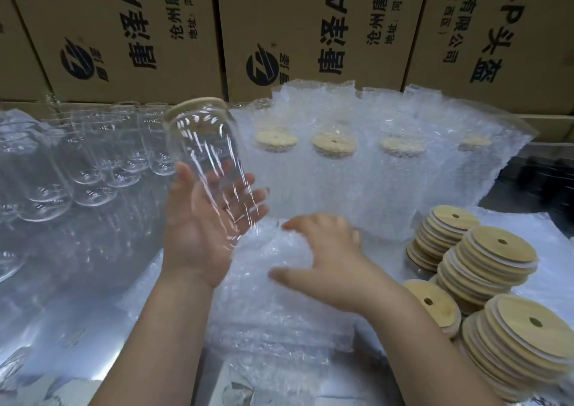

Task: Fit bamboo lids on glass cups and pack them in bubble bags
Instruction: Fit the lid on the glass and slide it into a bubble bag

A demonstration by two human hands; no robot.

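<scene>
My left hand (198, 244) is palm up and nearly flat, and the cup (202, 157) lies tilted across it. My fingers run almost straight beneath the clear, smooth glass and show through its wall, with the thumb up along the near side. It is a wide cradle, not a clasp. The cup's far end carries its lid (198, 101), a thin pale bamboo disc seen edge-on.

My right hand (329, 259) is palm down on the bag (273, 312), a crumpled, pebbly sheet of clear bubble film just beside the cup's base. The fingers are curled into the film and bunch it, with the thumb spread wide. The hand is a little blurred.

Behind it stand packed cups (335, 169) in a row. Each is sheathed in frosted bubble film, and round bamboo tops with a small centre hole show through.

On the right are lid stacks (497, 250): flat wooden discs with white rims, leaning in loose piles.

On the left, bare cups (93, 163) stand crowded together, cylindrical and glinting.

Brown printed cartons (124, 32) form the back wall.
</scene>
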